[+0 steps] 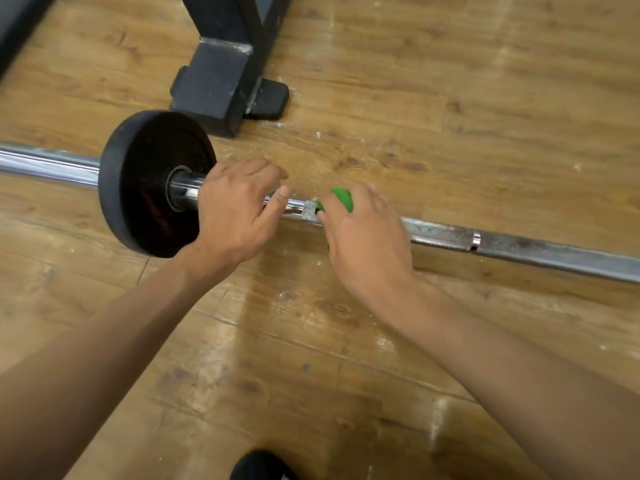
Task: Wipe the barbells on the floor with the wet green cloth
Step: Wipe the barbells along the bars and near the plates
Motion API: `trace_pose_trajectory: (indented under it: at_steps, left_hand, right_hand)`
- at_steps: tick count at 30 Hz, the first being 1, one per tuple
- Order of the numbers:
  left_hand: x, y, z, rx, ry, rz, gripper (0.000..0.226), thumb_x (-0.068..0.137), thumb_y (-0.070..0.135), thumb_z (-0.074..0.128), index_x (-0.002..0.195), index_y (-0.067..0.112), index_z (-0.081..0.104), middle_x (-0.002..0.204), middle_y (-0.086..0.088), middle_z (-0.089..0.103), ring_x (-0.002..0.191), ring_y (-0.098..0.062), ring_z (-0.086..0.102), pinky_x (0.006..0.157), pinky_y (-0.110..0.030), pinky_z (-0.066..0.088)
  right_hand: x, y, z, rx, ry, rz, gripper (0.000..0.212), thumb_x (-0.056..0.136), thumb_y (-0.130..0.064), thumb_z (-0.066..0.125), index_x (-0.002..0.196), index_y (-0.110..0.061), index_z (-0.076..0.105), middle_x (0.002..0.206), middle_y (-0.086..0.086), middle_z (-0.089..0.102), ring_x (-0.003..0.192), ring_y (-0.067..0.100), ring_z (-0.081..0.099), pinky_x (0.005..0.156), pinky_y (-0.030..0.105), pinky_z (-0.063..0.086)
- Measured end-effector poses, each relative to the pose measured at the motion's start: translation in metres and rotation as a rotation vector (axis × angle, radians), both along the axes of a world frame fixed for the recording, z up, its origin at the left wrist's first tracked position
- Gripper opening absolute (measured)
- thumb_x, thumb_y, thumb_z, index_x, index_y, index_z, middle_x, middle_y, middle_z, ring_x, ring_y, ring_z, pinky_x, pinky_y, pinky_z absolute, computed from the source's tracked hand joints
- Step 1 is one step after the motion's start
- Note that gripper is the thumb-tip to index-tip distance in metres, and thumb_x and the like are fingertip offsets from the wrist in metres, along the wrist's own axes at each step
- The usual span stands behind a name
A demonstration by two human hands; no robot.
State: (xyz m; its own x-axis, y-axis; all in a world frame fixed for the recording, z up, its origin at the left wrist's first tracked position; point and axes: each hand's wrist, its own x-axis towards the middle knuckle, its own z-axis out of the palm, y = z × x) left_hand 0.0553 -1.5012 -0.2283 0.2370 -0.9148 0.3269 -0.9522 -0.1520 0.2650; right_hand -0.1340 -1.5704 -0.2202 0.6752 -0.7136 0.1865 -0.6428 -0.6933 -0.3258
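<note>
A chrome barbell [519, 245] lies across the wooden floor from the left edge to the right edge. A black weight plate [145, 181] sits on its left part. My left hand [235, 213] curls over the bar just right of the plate, fingers arched round the shaft. My right hand [363, 240] grips the green cloth [343, 199] around the bar a little further right; only a small fold of cloth shows above my fingers. The knurled shaft runs bare to the right of that hand.
A black steel rack foot [214, 81] with a rubber pad stands on the floor just behind the plate. A dark shoe tip [259, 467] shows at the bottom edge. A dark edge [17, 26] crosses the top left corner.
</note>
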Motion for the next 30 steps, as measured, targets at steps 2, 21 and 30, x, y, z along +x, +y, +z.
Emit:
trace_pose_trajectory:
  at_steps: [2,21,30]
  left_hand:
    - [-0.003,0.003,0.0,0.013,-0.027,0.025,0.06,0.106,0.051,0.033,0.106,0.009,0.075,0.103,-0.007,0.075,0.126,-0.028,0.065,0.095,-0.045,0.04]
    - [-0.041,0.079,0.026,0.377,-0.263,-0.027,0.067,0.106,0.052,0.033,0.139,0.0,0.058,0.134,-0.019,0.065,0.143,-0.034,0.049,0.117,-0.05,0.03]
    - [-0.047,0.094,0.021,0.326,-0.165,-0.103,0.053,0.106,0.043,0.039,0.119,0.0,0.067,0.113,-0.019,0.072,0.125,-0.037,0.063,0.108,-0.05,0.04]
  right_hand:
    - [-0.005,-0.005,0.003,0.009,0.04,0.104,0.03,0.1,-0.024,0.065,0.128,-0.014,0.067,0.098,0.017,0.063,0.088,0.04,0.065,0.087,0.047,0.054]
    - [-0.04,0.037,0.007,-0.118,0.225,0.427,0.08,0.074,-0.028,0.091,0.146,-0.019,0.057,0.105,0.007,0.063,0.068,0.025,0.064,0.053,0.027,0.023]
    - [-0.169,0.016,0.024,-0.014,0.316,0.424,0.068,0.086,-0.02,0.077,0.149,-0.005,0.053,0.107,0.022,0.059,0.07,0.038,0.06,0.048,0.033,0.039]
